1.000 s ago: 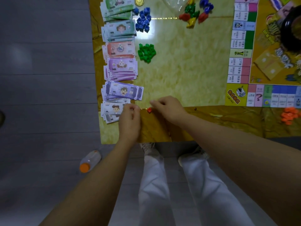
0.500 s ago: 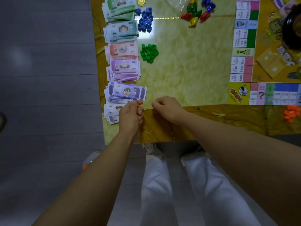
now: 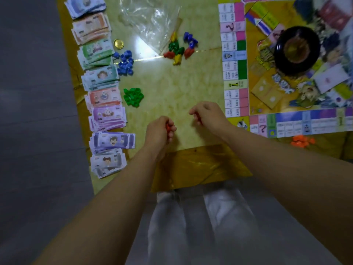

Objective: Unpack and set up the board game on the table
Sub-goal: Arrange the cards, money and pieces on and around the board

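Red pieces (image 3: 168, 127): left of the game board's (image 3: 234, 73) near corner, enclosed in the left hand.
Left hand (image 3: 160, 131): knuckles up, fingers curled tight round the red pieces, above the table (image 3: 172, 88).
Right hand (image 3: 208, 116): nearer the board's corner, fingers curled under, pinching a red piece (image 3: 198, 119).
Change: half a second before, both hands were close together at the table's near edge, farther from the board; they had since moved inward and spread apart.
Green pieces (image 3: 133, 96): heaped left of the board, beyond the left hand.
Blue pieces (image 3: 125, 63): farther left of the board.
Banknote stacks (image 3: 107, 111): a row farthest left of the board.
Orange pieces (image 3: 302, 140): just off the board's near edge.
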### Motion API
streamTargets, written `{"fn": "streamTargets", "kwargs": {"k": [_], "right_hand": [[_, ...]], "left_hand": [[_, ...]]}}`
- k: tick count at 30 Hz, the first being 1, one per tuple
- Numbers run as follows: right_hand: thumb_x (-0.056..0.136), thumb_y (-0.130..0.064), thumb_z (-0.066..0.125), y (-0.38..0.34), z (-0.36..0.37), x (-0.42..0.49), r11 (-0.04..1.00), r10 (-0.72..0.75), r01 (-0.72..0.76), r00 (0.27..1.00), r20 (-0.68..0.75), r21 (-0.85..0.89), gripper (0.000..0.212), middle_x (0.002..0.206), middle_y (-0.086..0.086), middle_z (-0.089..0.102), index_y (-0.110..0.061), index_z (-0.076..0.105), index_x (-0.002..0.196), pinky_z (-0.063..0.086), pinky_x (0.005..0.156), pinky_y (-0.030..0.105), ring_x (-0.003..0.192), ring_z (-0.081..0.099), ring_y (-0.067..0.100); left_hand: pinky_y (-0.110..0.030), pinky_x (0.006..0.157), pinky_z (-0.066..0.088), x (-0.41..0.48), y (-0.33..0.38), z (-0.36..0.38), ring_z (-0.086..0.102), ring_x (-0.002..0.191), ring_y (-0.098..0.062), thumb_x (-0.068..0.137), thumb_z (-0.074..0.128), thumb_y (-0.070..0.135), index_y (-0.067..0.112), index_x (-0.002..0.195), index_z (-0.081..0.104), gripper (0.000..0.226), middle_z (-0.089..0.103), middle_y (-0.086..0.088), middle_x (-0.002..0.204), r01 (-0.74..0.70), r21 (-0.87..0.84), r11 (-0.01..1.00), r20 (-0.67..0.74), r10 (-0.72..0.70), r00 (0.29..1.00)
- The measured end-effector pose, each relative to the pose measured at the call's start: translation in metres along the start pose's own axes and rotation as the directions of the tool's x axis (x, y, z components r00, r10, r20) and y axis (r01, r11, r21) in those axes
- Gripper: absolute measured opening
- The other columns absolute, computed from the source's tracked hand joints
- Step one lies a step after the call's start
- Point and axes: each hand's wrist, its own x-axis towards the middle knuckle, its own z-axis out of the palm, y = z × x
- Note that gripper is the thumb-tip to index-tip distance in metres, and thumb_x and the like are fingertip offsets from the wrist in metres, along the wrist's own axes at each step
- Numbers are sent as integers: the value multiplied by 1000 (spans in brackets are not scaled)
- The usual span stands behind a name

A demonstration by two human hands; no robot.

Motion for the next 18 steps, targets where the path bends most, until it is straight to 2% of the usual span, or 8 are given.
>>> {"fn": "streamTargets", "kwargs": {"k": [2, 5, 7, 9, 12, 16, 18], "right_hand": [[94, -12, 42, 1, -25, 13, 978, -76, 58, 993, -88, -199, 24, 77, 0, 61, -13, 65, 85, 39, 58, 23, 66, 53, 12], [96, -19, 41, 4, -61, 31, 898, -112, 18, 975, -190, -439, 24, 102, 11, 65, -15, 55, 116, 43, 72, 35, 93, 59, 31], [100, -27, 40, 6, -81, 41, 801, -129, -27, 968, -216, -598, 39, 103, 15, 64, -20, 37, 138, 41, 68, 37, 92, 58, 36], [101, -33, 39, 5, -96, 49, 713, -126, -53, 971, -201, -699, 58, 90, 12, 60, -24, 11, 152, 36, 61, 36, 77, 54, 33], [100, -38, 42, 7, -117, 62, 651, -92, -73, 981, -174, -756, 76, 86, 8, 59, -24, -12, 152, 37, 60, 35, 70, 52, 27], [98, -43, 45, 13, -132, 68, 611, -44, -60, 993, -109, -789, 83, 96, 11, 65, -26, -17, 151, 37, 62, 34, 82, 62, 30], [98, -43, 46, 15, -135, 69, 612, -58, -33, 995, -86, -790, 84, 97, 12, 66, -28, -18, 151, 38, 63, 34, 86, 63, 31]], "left_hand": [[-15, 35, 26, 7, 7, 23, 38, 40, -8, 94, 42, 14, 15, 68, 53, 28, 50, 7, 46, -21, 58, 998, -32, 23, 999], [-16, 37, 28, 17, 14, 55, 39, 37, -4, 97, 44, 11, 15, 72, 59, 29, 50, 4, 52, -80, 140, 987, -54, 89, 995], [-21, 43, 31, 23, 15, 74, 41, 40, -3, 96, 46, 11, 16, 76, 62, 26, 50, 1, 57, -133, 227, 965, -70, 152, 986], [-23, 47, 32, 29, 16, 88, 42, 42, -1, 95, 48, 13, 13, 82, 63, 20, 51, 0, 59, -172, 280, 944, -84, 203, 976], [-23, 47, 32, 36, 18, 110, 42, 39, 1, 96, 50, 15, 6, 96, 62, 15, 51, 0, 60, -196, 310, 930, -100, 237, 966], [-27, 50, 31, 42, 20, 128, 43, 49, -11, 94, 51, 14, 7, 96, 62, 13, 51, 1, 59, -187, 356, 915, -112, 241, 964], [-26, 50, 30, 43, 21, 136, 42, 48, -11, 94, 50, 13, 6, 96, 62, 13, 51, 1, 58, -181, 356, 917, -109, 233, 966]]}}
